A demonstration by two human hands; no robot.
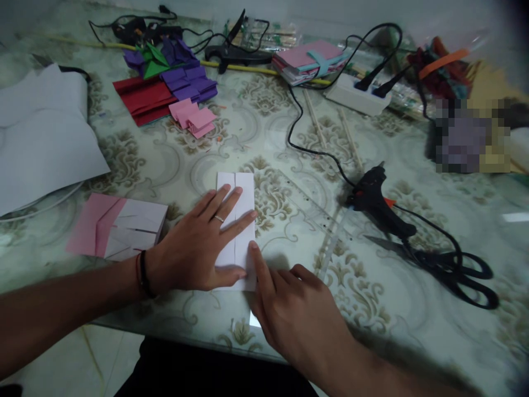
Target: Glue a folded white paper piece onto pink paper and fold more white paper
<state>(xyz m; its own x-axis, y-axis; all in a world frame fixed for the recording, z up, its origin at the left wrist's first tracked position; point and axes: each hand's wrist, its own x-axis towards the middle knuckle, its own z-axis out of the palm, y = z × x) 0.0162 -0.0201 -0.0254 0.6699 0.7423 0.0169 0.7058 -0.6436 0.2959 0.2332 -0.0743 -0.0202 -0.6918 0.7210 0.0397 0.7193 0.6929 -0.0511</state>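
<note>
Spread flat, gripping nothing, the left hand [194, 245] likely braces the folded white paper [242, 251] near the counter [198, 317] edge; the right hand [293, 303] sets 1 finger on its right side; whether the curled others grip anything, I cannot tell. Moving room lies far, towards the pink pieces [201, 121].

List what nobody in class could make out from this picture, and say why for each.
All in the head view:
Part of the folded white paper: covered by the left hand.
Lower right corner of the pink-and-white folded paper: behind the left wrist.
Far side of the white sheets: cut off by the left edge.
Whatever the pixelated patch masks: blurred out.
</note>
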